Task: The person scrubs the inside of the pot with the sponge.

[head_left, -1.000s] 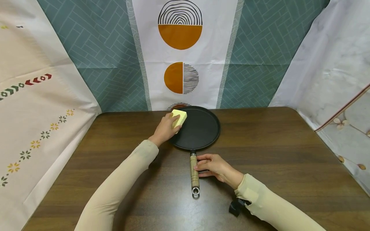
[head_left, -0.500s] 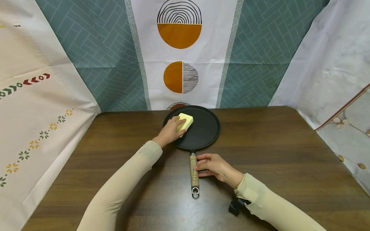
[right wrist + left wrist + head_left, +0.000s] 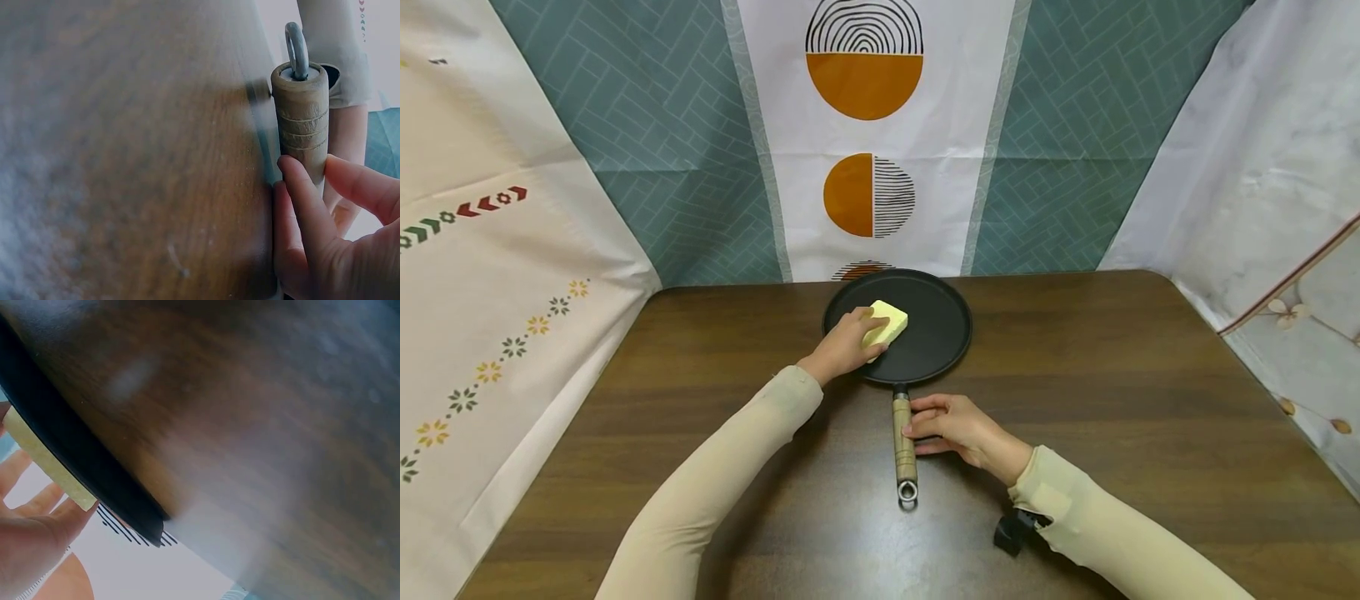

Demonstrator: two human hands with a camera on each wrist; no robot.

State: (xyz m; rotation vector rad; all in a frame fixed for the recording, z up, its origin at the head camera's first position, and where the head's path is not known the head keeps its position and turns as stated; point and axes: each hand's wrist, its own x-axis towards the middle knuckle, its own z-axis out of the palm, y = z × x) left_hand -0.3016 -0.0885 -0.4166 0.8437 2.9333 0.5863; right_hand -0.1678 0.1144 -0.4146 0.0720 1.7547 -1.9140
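A flat round black pan (image 3: 936,325) lies near the back of the table, its wooden handle (image 3: 904,442) pointing toward the front. The left hand (image 3: 844,343) grips a pale yellow sponge (image 3: 891,322) against the left part of the pan's surface. In the left wrist view the sponge (image 3: 47,459) lies flat along the black pan (image 3: 75,431), with the left hand's fingers (image 3: 42,503) on it. The right hand (image 3: 972,435) pinches the handle from the right; in the right wrist view its thumb and fingers (image 3: 306,203) hold the handle (image 3: 301,119) below the metal ring.
The brown wooden table (image 3: 1112,375) reaches back to a patterned cloth (image 3: 700,208). Light cloths hang at the left and right sides. A small black object (image 3: 1013,533) is by the right sleeve.
The left hand has moved the sponge to the right and slightly toward the front, from the pan's left edge further onto its surface. The right hand and the handle have stayed in place.
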